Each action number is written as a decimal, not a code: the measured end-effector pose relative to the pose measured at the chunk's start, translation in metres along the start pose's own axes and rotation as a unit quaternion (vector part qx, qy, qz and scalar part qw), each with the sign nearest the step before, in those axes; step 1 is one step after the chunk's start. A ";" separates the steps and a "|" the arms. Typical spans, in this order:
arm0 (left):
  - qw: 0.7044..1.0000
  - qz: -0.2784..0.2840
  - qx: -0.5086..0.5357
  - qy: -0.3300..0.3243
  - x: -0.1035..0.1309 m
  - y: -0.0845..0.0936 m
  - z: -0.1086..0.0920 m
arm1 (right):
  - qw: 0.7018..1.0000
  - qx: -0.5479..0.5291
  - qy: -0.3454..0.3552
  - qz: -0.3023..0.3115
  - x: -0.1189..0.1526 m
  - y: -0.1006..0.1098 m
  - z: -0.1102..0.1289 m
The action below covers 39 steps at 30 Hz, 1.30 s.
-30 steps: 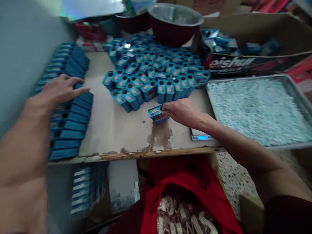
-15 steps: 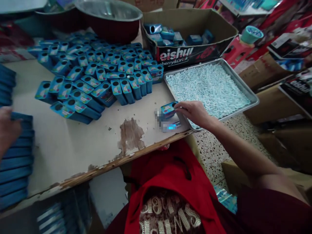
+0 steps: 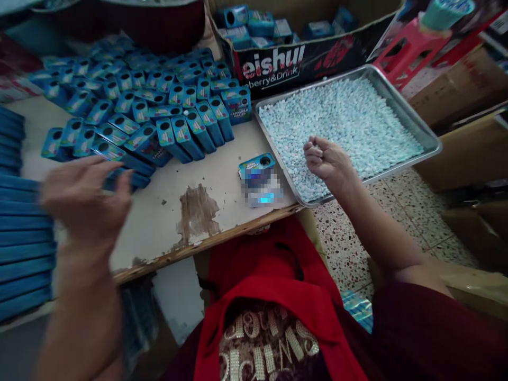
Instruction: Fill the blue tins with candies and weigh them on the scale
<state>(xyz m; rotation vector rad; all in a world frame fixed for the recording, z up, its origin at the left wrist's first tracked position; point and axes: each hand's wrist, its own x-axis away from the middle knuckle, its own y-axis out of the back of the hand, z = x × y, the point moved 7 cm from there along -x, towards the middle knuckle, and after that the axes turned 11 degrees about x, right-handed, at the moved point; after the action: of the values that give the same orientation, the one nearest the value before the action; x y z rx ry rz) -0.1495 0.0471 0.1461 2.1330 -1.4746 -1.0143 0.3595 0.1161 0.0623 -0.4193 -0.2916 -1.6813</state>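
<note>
My left hand [image 3: 89, 198] is raised at the left, thumb and fingers apart, with nothing visible in it. It is near the rows of blue candy boxes [image 3: 180, 135] that stand upright, each with a round hole in its top. Above a metal tray [image 3: 431, 143] of small pale blue and white candies [image 3: 341, 116], my right hand [image 3: 327, 159] is curled closed; whatever its fingers enclose is hidden. A single blue box [image 3: 254, 161] stands by the tray's left edge, its round hole facing up and its lower part blurred out.
Stacked flat blue boxes [image 3: 26, 246] line the table's left end. Behind the tray is a large black-printed carton [image 3: 273, 66] with more blue boxes inside. A red stool [image 3: 413, 50] bears a turquoise cup [image 3: 446, 16]. A dark red basin [image 3: 159, 24] stands at the back.
My right hand has let go of the single box and moved right over the candies, its fingers curled. My left hand has left the stacked boxes and moved right, opening.
</note>
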 end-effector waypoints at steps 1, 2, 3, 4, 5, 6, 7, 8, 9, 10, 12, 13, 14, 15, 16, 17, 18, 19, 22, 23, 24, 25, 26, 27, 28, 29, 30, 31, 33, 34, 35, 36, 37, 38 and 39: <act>0.999 -0.011 0.004 -0.044 0.002 -0.032 -0.007 | 0.999 0.016 0.010 0.026 -0.001 -0.012 0.000; 0.996 -0.022 0.033 -0.076 0.002 -0.065 -0.013 | 0.998 0.031 0.023 0.044 -0.002 -0.023 0.001; 0.994 -0.009 0.070 -0.085 0.001 -0.100 -0.018 | 0.997 0.041 0.038 0.055 -0.003 -0.034 0.005; 0.991 0.010 0.108 -0.073 -0.001 -0.135 -0.020 | 0.996 0.046 0.053 0.059 -0.004 -0.043 0.011; 0.989 0.022 0.137 -0.047 -0.003 -0.166 -0.020 | 0.995 0.045 0.069 0.062 -0.004 -0.051 0.019; 0.988 0.039 0.149 -0.019 -0.006 -0.194 -0.017 | 0.994 0.038 0.083 0.065 -0.004 -0.058 0.026; 0.988 0.048 0.146 0.001 -0.008 -0.215 -0.014 | 0.993 0.025 0.095 0.068 -0.004 -0.064 0.034; 0.990 0.052 0.132 0.008 -0.009 -0.231 -0.011 | 0.992 0.012 0.104 0.072 -0.003 -0.068 0.039; 0.992 0.055 0.115 0.004 -0.010 -0.241 -0.007 | 0.991 0.003 0.112 0.077 -0.002 -0.071 0.043; 0.993 0.055 0.100 -0.008 -0.010 -0.247 -0.003 | 0.990 0.001 0.117 0.081 0.000 -0.074 0.045; 0.994 0.062 0.087 -0.033 -0.008 -0.252 0.003 | 0.988 0.012 0.127 0.090 0.003 -0.080 0.042; 0.993 0.069 0.088 -0.040 -0.006 -0.253 0.006 | 0.987 0.016 0.132 0.092 0.005 -0.083 0.039; 0.992 0.080 0.091 -0.043 -0.004 -0.254 0.009 | 0.986 0.017 0.140 0.092 0.008 -0.086 0.037; 0.990 0.091 0.093 -0.046 -0.003 -0.255 0.010 | 0.985 0.016 0.150 0.089 0.011 -0.089 0.034; 0.989 0.099 0.094 -0.049 -0.002 -0.256 0.010 | 0.983 0.015 0.161 0.086 0.014 -0.093 0.033; 0.989 0.104 0.094 -0.053 -0.001 -0.257 0.009 | 0.981 0.015 0.173 0.086 0.017 -0.097 0.033; 0.988 0.105 0.095 -0.056 0.000 -0.257 0.008 | 0.979 0.012 0.185 0.088 0.020 -0.102 0.033; 0.988 0.104 0.097 -0.058 0.000 -0.258 0.007 | 0.976 0.002 0.195 0.093 0.023 -0.106 0.034; 0.987 0.099 0.102 -0.069 -0.001 -0.260 0.005 | 0.969 -0.036 0.214 0.122 0.026 -0.116 0.040; 0.987 0.100 0.103 -0.075 -0.001 -0.260 0.004 | 0.968 -0.036 0.216 0.126 0.025 -0.116 0.042; 0.986 0.101 0.104 -0.080 -0.001 -0.260 0.003 | 0.968 -0.028 0.215 0.125 0.022 -0.114 0.043; 0.986 0.101 0.104 -0.084 -0.001 -0.261 0.002 | 0.970 -0.015 0.211 0.120 0.018 -0.111 0.043; 0.986 0.100 0.105 -0.087 -0.001 -0.261 0.002 | 0.973 -0.003 0.203 0.109 0.013 -0.107 0.042; 0.986 0.099 0.104 -0.089 -0.001 -0.261 0.002 | 0.976 0.005 0.193 0.097 0.008 -0.102 0.041; 0.986 0.097 0.101 -0.091 0.000 -0.262 0.001 | 0.979 0.008 0.182 0.089 0.003 -0.098 0.039; 0.986 0.096 0.096 -0.093 0.000 -0.262 0.001 | 0.981 0.008 0.172 0.087 -0.001 -0.095 0.036; 0.987 0.097 0.091 -0.094 0.000 -0.263 0.000 | 0.982 0.006 0.166 0.088 -0.004 -0.094 0.034; 0.987 0.100 0.086 -0.096 0.000 -0.264 0.000 | 0.982 0.003 0.166 0.093 -0.006 -0.094 0.033; 0.986 0.105 0.084 -0.098 0.000 -0.266 0.000 | 0.978 -0.007 0.177 0.106 -0.004 -0.099 0.033; 0.986 0.107 0.086 -0.100 -0.001 -0.266 0.000 | 0.976 -0.011 0.185 0.110 -0.002 -0.103 0.033; 0.985 0.107 0.088 -0.101 -0.001 -0.267 0.000 | 0.975 -0.014 0.193 0.112 0.001 -0.106 0.034; 0.985 0.106 0.090 -0.102 -0.001 -0.267 0.001 | 0.973 -0.015 0.201 0.115 0.004 -0.110 0.034; 0.985 0.103 0.092 -0.103 -0.001 -0.268 0.002 | 0.971 -0.012 0.209 0.117 0.007 -0.113 0.035; 0.985 0.099 0.097 -0.104 -0.002 -0.269 0.004 | 0.969 -0.006 0.218 0.119 0.011 -0.116 0.035; 0.984 0.094 0.104 -0.105 -0.002 -0.270 0.006 | 0.966 0.002 0.228 0.120 0.014 -0.119 0.035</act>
<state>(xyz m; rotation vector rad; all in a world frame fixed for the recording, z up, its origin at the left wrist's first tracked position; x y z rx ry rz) 0.0239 0.1559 -0.0304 2.0209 -1.9204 -1.0827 0.2446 0.1362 0.1056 -0.0521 0.0925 -1.4882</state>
